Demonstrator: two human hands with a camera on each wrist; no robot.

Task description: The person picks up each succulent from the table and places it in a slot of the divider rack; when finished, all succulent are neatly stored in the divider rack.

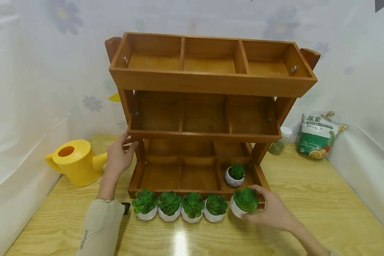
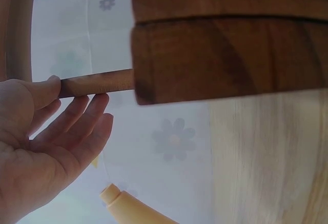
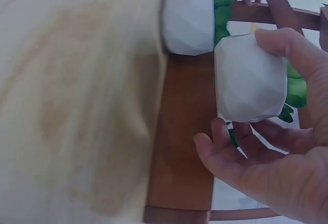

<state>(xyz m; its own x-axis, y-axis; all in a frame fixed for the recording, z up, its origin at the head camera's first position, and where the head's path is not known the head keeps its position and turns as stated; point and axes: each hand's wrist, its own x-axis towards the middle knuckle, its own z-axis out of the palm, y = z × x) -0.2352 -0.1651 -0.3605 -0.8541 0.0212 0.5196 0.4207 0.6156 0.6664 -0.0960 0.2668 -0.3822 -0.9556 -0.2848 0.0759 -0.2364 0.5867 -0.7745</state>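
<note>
My right hand [image 1: 272, 211] grips a potted succulent [image 1: 245, 200] in a white faceted pot, just in front of the bottom tier's right end. In the right wrist view its white pot [image 3: 251, 78] sits between thumb and fingers, off the table. My left hand [image 1: 119, 156] pinches the left edge of the middle tier of a three-tier wooden shelf [image 1: 211, 83]; the left wrist view has thumb and fingers about a wooden strip [image 2: 97, 83]. A smaller spiky succulent [image 1: 235, 175] stands in the bottom right compartment. Several potted succulents [image 1: 192, 206] line up along the shelf's front.
A yellow watering can [image 1: 80, 163] stands left of the shelf on the wooden table [image 1: 307, 199]. To the right are a white-lidded jar [image 1: 280, 142] and a clipped green-and-white bag [image 1: 320, 137]. Flower-patterned white sheeting [image 1: 51, 64] hangs behind.
</note>
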